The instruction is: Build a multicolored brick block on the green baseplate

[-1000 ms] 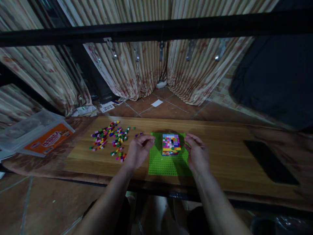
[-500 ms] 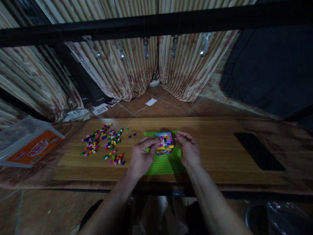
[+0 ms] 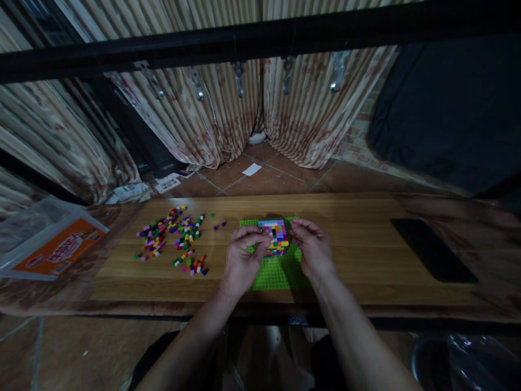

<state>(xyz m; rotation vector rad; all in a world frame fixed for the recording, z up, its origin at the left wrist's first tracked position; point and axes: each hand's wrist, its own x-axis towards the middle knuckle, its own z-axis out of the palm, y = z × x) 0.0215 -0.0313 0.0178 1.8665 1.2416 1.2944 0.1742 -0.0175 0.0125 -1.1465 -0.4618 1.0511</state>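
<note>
The single camera sat on your head and looked forward and down, so that your forearms [image 3: 193,345] ran up from the bottom edge, close to it. Your left hand [image 3: 243,262] and right hand [image 3: 312,248] lay below mid-frame, around the green studded baseplate [image 3: 269,278]. The wooden tabletop [image 3: 358,260] spanned much of the width; past it, the view reached tiled floor [image 3: 230,178], striped curtains [image 3: 228,127] and, across the top, a black rail [image 3: 260,36].
</note>
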